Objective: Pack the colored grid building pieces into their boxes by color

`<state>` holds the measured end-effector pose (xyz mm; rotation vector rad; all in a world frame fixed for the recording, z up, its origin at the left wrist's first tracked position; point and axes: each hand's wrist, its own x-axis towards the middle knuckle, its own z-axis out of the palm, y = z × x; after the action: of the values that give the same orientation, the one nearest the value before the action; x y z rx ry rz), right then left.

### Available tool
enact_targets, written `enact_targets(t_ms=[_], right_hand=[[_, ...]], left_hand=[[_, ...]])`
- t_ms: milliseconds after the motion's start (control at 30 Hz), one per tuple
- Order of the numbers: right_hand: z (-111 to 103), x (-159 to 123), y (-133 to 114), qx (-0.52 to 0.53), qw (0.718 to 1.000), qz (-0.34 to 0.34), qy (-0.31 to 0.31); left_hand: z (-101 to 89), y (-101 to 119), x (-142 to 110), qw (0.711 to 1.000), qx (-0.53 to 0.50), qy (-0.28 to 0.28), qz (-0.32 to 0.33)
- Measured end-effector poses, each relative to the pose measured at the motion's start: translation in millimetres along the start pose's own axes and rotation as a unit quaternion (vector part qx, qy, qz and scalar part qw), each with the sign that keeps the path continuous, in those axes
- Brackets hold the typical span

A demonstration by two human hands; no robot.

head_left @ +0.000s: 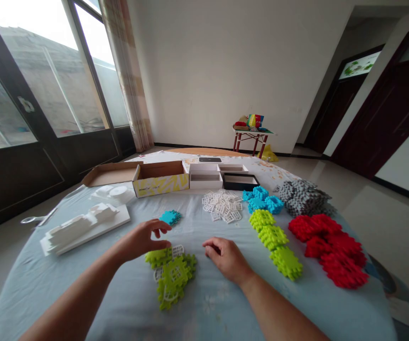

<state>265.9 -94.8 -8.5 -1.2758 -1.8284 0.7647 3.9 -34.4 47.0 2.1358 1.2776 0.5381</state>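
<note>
My left hand (pixel 144 240) hovers over the near left of a pile of lime-green interlocking plastic pieces (pixel 176 277). Its thumb and fingers are apart, and nothing shows between them. White lattice window pieces (pixel 178 250) lie among the green ones. Just beyond my left fingertips is a small stack of blue interlocking pieces (pixel 171 217). To the right of the green pile, my right hand (pixel 228 261) is low over the cloth with its fingers curled in; I see nothing in it. A heap of white lattice window pieces (pixel 222 206) lies farther back, apart from both hands.
Stacks of green (pixel 273 237), red (pixel 332 246), blue (pixel 263 200) and grey pieces (pixel 304 196) line the right side. White parts on a white board (pixel 87 227) lie left. An open cardboard box (pixel 161 185), small trays (pixel 206 184) and a phone (pixel 210 160) stand behind.
</note>
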Motion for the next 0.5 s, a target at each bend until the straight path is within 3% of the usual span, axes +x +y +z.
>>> enact_targets(t_ms=[200,500], right_hand=[[0,-1,-1,0.007,1.0,0.0,0.0],[2,-1,2,-0.004,1.0,0.004,-0.001]], left_hand=[[-14.1,-13,-17,0.991,0.072,-0.1,-0.055],[0.8,-14,-7,0.994,0.074,-0.073,-0.027]])
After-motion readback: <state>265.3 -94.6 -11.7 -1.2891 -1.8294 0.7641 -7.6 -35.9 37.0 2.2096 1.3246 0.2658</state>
